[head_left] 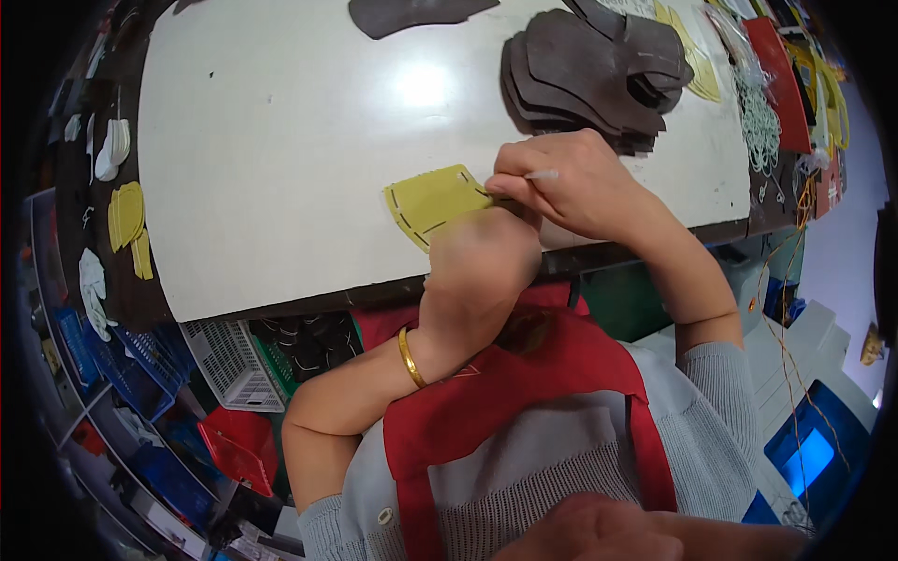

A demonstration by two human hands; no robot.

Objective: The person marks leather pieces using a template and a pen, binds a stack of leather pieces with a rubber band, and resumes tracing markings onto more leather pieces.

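Observation:
A yellow template [435, 198] with narrow slots along its edges lies flat near the table's front edge. My left hand [486, 252], with a gold bangle at its wrist, rests over the template's near right part. It is blurred and its fingers are hidden. My right hand [575, 182] is closed in a pinch around a slim pen-like tool with a pale end [543, 175]. The tool's tip is hidden near the template's right corner, where my two hands meet.
Stacked dark brown cut pieces [580, 75] lie behind my right hand, and another dark piece [412, 14] lies at the far edge. Yellow templates [126, 217] lie at the left. Pale cord [760, 126] lies at the right. A white crate [229, 365] stands below the table.

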